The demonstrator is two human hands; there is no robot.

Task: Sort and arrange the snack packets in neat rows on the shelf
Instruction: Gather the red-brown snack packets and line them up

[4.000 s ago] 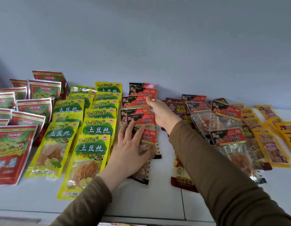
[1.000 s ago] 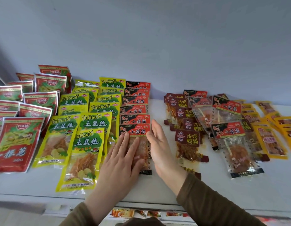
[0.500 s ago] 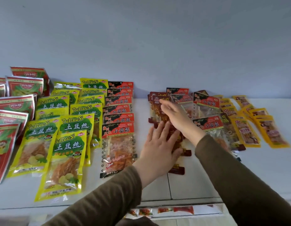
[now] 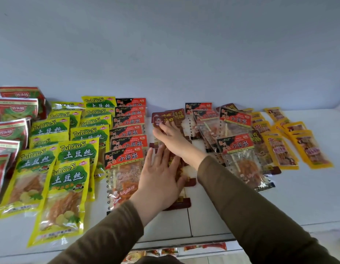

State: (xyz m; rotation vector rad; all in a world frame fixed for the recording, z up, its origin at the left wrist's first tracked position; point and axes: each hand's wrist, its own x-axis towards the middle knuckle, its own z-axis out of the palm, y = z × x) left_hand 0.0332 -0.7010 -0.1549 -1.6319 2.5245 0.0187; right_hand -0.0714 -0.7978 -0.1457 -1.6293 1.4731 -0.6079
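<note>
On the white shelf a column of dark maroon packets runs front to back at the centre. My left hand lies flat on its near packets, fingers spread. My right hand presses flat on the packets further back. To the left stands a neat column of red-and-black packets, then two columns of yellow-green packets, then red-green packets at the far left. Right of my arms lie loose red-and-black packets and yellow packets.
The grey back wall rises right behind the packets. The shelf's front edge runs below my forearms, with more packets on a lower level beneath it. A seam divides the shelf surface in the middle.
Both hands left the red-and-black column and moved right onto the maroon packets. Since half a second ago they have barely shifted, still pressing that column.
</note>
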